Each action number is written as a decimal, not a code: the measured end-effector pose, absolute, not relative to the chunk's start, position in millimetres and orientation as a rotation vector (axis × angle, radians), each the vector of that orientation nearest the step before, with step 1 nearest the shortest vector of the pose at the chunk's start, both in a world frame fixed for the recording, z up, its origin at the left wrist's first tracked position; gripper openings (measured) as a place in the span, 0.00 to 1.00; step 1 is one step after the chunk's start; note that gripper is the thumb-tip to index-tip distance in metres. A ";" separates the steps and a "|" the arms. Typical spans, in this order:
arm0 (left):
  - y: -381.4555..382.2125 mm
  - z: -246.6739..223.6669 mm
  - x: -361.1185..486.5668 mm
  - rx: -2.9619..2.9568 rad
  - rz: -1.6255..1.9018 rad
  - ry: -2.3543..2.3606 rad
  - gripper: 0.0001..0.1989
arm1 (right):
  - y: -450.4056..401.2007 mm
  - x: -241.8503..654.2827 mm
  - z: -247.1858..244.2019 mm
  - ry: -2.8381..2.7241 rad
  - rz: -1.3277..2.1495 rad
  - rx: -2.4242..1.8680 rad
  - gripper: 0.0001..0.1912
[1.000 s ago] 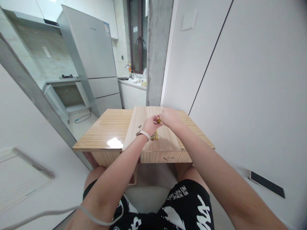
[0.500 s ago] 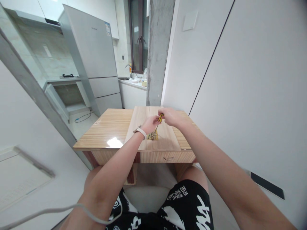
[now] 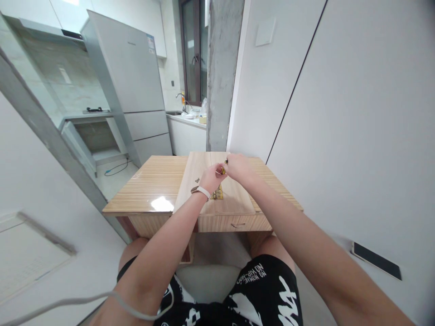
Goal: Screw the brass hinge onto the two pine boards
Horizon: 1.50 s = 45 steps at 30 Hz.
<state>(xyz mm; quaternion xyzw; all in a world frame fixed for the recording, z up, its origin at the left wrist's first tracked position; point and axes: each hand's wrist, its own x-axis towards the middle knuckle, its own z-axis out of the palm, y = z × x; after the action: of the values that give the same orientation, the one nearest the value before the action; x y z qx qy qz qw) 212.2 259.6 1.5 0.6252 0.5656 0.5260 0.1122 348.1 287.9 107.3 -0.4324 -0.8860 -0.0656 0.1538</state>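
A screwdriver (image 3: 223, 170) with a yellow and black handle is between my two hands over the light wooden boards (image 3: 234, 201). My right hand (image 3: 238, 166) is closed around the upper end of its handle. My left hand (image 3: 212, 177), a pale watch band at the wrist, pinches the same handle lower down. Just below my fingers lies a brass hinge (image 3: 217, 194), spanning the seam between the boards and partly covered by my left hand and wrist. The screwdriver's tip is hidden. A few small dark pieces (image 3: 197, 180), too small to make out, lie left of my left hand.
The boards rest on a striped wooden desk (image 3: 142, 188) with a drawer (image 3: 238, 223) at its front. A white wall panel (image 3: 340, 136) rises close on the right. Behind stand a concrete pillar (image 3: 224, 77) and a fridge (image 3: 132, 77). A grey cable (image 3: 68, 300) crosses lower left.
The screwdriver has tilted and its shaft has gone out of sight behind my left hand. My left hand and wrist have shifted slightly, covering more of the hinge. Small dark pieces now show.
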 end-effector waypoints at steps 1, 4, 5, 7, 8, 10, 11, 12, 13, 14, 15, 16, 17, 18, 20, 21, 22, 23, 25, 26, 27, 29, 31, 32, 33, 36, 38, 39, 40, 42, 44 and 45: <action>259.9 2.8 212.1 1.843 1.539 1.664 0.15 | 287.1 346.6 107.0 -2.529 -0.183 -1.252 0.20; 261.3 6.5 209.9 1.864 1.501 1.672 0.15 | 286.6 343.8 106.9 -2.511 -0.152 -1.291 0.18; 261.6 7.5 208.8 1.859 1.480 1.662 0.15 | 287.0 343.5 107.1 -2.510 -0.143 -1.298 0.17; 262.1 8.7 206.2 1.833 1.438 1.604 0.16 | 289.0 343.7 107.3 -2.520 -0.132 -1.298 0.15; 262.4 8.7 204.9 1.816 1.426 1.567 0.17 | 290.5 344.3 107.4 -2.534 -0.133 -1.283 0.14; 263.8 7.9 202.2 1.799 1.413 1.490 0.18 | 293.7 346.5 107.3 -2.571 -0.147 -1.229 0.13; 265.1 7.1 201.0 1.803 1.412 1.451 0.18 | 295.1 348.1 107.2 -2.592 -0.156 -1.192 0.12; 266.7 6.2 199.9 1.811 1.418 1.410 0.18 | 296.4 350.0 107.3 -2.613 -0.163 -1.150 0.12; 268.5 5.3 199.2 1.819 1.427 1.359 0.18 | 297.3 352.0 107.6 -2.633 -0.166 -1.102 0.11; 270.3 4.5 198.8 1.825 1.435 1.301 0.17 | 297.9 354.1 108.0 -2.653 -0.162 -1.052 0.11; 272.1 3.9 198.8 1.826 1.442 1.242 0.17 | 298.3 356.2 108.6 -2.673 -0.152 -1.006 0.11; 273.5 3.4 199.1 1.818 1.446 1.189 0.16 | 298.5 358.2 109.4 -2.692 -0.134 -0.959 0.12; 274.5 3.1 199.6 1.802 1.443 1.145 0.15 | 298.7 360.0 110.3 -2.708 -0.111 -0.914 0.12; 274.9 2.9 200.3 1.779 1.438 1.116 0.14 | 299.0 361.7 111.1 -2.723 -0.085 -0.872 0.13; 274.0 2.4 201.8 1.719 1.441 1.107 0.13 | 300.0 364.3 112.6 -2.747 -0.037 -0.807 0.12; 273.0 2.0 202.4 1.688 1.449 1.118 0.12 | 300.7 365.4 113.1 -2.755 -0.019 -0.788 0.11; 271.8 1.3 202.8 1.666 1.457 1.136 0.11 | 301.3 366.4 113.3 -2.759 -0.005 -0.785 0.11; 270.8 0.4 203.2 1.657 1.464 1.163 0.10 | 301.8 367.2 113.3 -2.757 0.003 -0.797 0.11; 269.5 -2.1 203.8 1.676 1.469 1.243 0.09 | 302.1 368.5 112.5 -2.726 0.004 -0.850 0.13; 269.5 -3.5 204.4 1.693 1.473 1.293 0.08 | 301.7 368.8 111.8 -2.701 -0.006 -0.880 0.16; 269.9 -5.0 205.2 1.708 1.482 1.341 0.08 | 301.0 368.8 111.0 -2.674 -0.023 -0.910 0.19; 271.5 -7.4 207.9 1.727 1.513 1.400 0.09 | 298.6 367.9 109.4 -2.636 -0.072 -0.981 0.21; 273.1 -8.5 211.3 1.746 1.553 1.405 0.12 | 295.6 365.7 108.5 -2.611 -0.131 -1.076 0.18; 273.5 -8.4 213.0 1.761 1.568 1.404 0.14 | 294.1 364.4 108.4 -2.593 -0.159 -1.128 0.17; 273.6 -7.9 214.4 1.774 1.583 1.412 0.16 | 292.7 363.0 108.5 -2.569 -0.180 -1.179 0.16; 272.6 -5.2 216.5 1.800 1.609 1.489 0.19 | 289.1 358.9 109.4 -2.500 -0.195 -1.277 0.19; 271.4 -3.3 216.4 1.805 1.624 1.557 0.17 | 287.3 356.3 109.6 -2.481 -0.174 -1.305 0.20; 270.9 -2.4 216.2 1.809 1.630 1.580 0.16 | 286.6 355.0 109.4 -2.474 -0.164 -1.315 0.21; 270.5 -1.5 216.2 1.813 1.633 1.594 0.15 | 286.1 353.6 109.1 -2.467 -0.154 -1.323 0.21; 270.1 0.1 216.9 1.830 1.622 1.607 0.15 | 285.7 351.2 108.4 -2.458 -0.139 -1.334 0.21; 270.0 1.7 218.4 1.843 1.605 1.617 0.15 | 286.2 349.6 108.0 -2.455 -0.131 -1.339 0.20; 269.9 2.4 219.2 1.843 1.599 1.625 0.15 | 286.8 349.4 108.2 -2.457 -0.129 -1.337 0.20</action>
<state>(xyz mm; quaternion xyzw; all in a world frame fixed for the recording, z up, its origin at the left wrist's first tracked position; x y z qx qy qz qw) 219.2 269.9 2.4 0.6252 0.5514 0.5423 0.1049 349.4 286.8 108.2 -0.4705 -0.8647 -0.0454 0.1697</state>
